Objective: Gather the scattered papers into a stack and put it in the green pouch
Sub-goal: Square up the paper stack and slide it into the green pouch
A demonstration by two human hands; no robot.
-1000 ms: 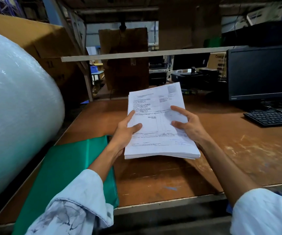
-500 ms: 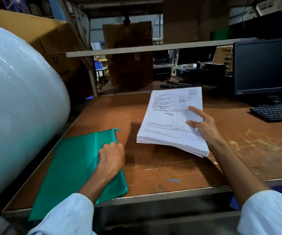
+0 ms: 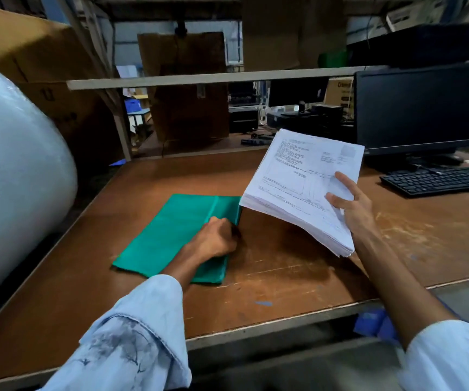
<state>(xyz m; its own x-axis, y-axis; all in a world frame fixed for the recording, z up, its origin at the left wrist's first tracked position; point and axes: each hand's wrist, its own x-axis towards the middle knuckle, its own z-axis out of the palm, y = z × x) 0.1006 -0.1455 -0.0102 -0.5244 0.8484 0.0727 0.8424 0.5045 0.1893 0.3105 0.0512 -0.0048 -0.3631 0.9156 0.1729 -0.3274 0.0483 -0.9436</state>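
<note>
White roll [image 3: 16,179]: big and film-wrapped, well to the left of the green pouch [image 3: 171,235], beyond the desk's left edge.
Green pouch: lies flat on the worn brown desk [image 3: 284,280], set at a slant, its long right edge facing the papers.
Left hand [image 3: 216,238]: sits on the pouch's right edge, fingers curled tight round that edge. The fingertips are hidden under the knuckles.
Paper stack [image 3: 303,182]: 1 thick stack with all sheets together, held in the air just right of the pouch and tilted. Its low left corner hangs over the pouch's far right corner, and I cannot tell whether they touch.
Right hand [image 3: 351,204]: right of the pouch at the stack's near right corner, gripping it with 2 digits pressed on the printed top sheet and the rest underneath.
Monitor [image 3: 419,108]: dark, well right of the pouch and farther back.
Keyboard [image 3: 436,180]: black, well right of the pouch, on the desk before the monitor.
</note>
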